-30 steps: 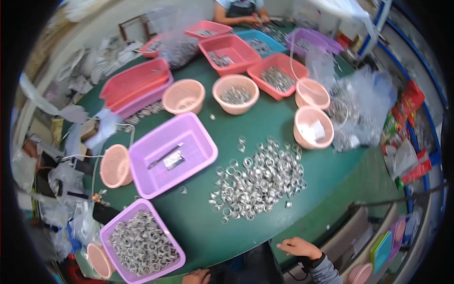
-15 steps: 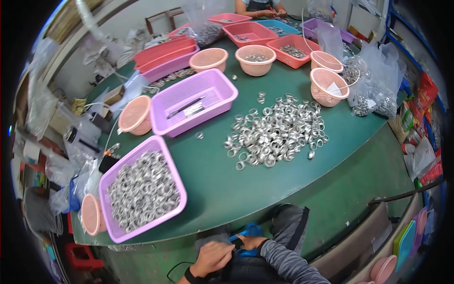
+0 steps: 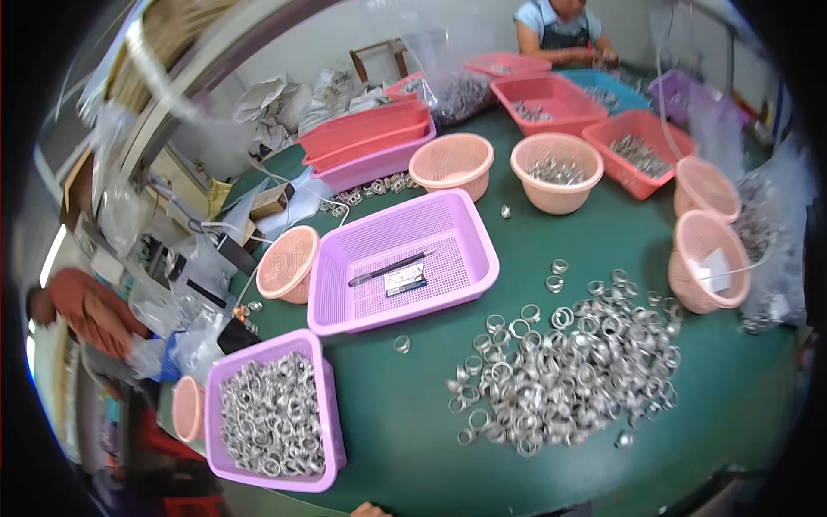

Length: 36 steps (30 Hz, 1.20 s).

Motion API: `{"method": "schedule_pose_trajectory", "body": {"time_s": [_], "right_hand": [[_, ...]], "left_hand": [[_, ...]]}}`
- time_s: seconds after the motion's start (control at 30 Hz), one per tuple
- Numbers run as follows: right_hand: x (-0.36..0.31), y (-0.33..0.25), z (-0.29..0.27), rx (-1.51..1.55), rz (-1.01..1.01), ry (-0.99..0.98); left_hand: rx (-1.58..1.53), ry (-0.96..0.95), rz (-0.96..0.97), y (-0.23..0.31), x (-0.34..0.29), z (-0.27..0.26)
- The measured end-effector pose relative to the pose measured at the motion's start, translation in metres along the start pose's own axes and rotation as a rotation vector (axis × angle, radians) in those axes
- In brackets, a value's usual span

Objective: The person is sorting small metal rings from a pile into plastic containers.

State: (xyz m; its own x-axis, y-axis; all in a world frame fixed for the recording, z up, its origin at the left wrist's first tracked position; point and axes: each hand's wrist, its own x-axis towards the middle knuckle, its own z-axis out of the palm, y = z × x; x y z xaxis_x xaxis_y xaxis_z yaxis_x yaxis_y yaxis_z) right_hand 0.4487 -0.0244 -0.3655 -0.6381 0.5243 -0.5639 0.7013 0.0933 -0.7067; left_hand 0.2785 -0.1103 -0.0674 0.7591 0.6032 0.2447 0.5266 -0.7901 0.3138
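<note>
Head view: only a sliver of one hand (image 3: 370, 510) at the lower edge, left of centre; which hand, and its grip, cannot be told. The other is out of view. Loose metal rings (image 3: 568, 366) are heaped on the green table (image 3: 413, 431), up and right of it. Purple basket of rings (image 3: 271, 414) lies nearer, up-left.
</note>
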Motion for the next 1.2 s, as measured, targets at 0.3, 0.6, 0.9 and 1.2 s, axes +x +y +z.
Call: {"method": "schedule_pose_trajectory", "body": {"time_s": [0.3, 0.6, 0.9, 1.2], "right_hand": [[-0.029, -0.009, -0.054, 0.047, -0.213, -0.143], [-0.094, -0.001, -0.114, -0.145, -0.235, -0.228], [-0.171, -0.009, -0.102, -0.381, -0.201, -0.338], [-0.293, -0.073, -0.033, -0.259, -0.363, 0.294]], "left_hand": [[-0.133, -0.378, -0.28, -0.002, 0.017, -0.018], [-0.014, -0.38, -0.332, 0.003, 0.015, -0.007], [0.242, 0.024, -0.305, 0.006, 0.018, 0.006], [0.007, 0.368, -0.004, 0.063, 0.046, 0.011]]}}
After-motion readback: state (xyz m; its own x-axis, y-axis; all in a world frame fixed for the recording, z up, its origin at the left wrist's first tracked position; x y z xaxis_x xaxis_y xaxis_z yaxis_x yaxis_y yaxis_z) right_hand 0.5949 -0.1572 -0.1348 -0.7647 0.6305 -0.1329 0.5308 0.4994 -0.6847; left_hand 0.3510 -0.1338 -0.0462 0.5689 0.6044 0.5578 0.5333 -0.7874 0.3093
